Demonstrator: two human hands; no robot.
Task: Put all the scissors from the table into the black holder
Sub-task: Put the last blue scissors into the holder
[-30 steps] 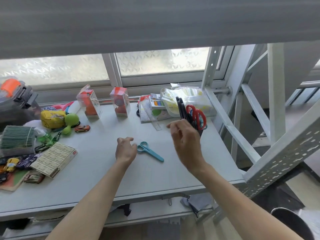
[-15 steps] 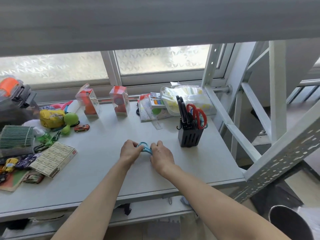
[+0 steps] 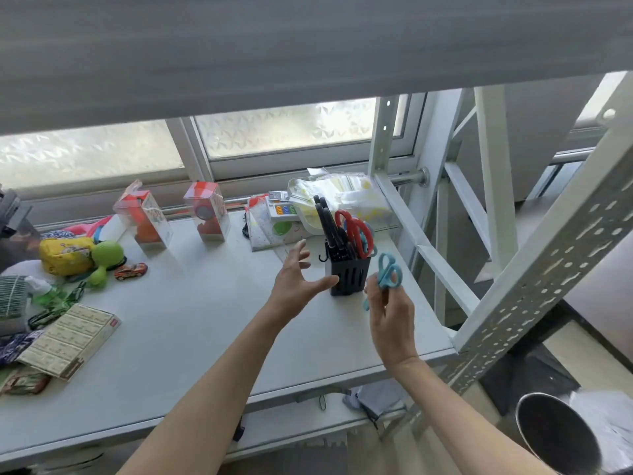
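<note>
The right hand [image 3: 390, 317] is pinching small blue plastic scissors [image 3: 386, 276] upright just beside the black slotted holder [image 3: 348, 276]; the left hand [image 3: 298, 279] is hovering spread-fingered at the holder's other side.

holder [image 3: 349, 277] black | held scissors [image 3: 387, 274] blue | scissors in holder [image 3: 356, 231] red, black

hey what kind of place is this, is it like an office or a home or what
Probably a storage or workshop corner, not a tidy office. A white table stands under a frosted window, framed by perforated metal shelving, with boxed toys, a toy car and a black holder of scissors.
</note>
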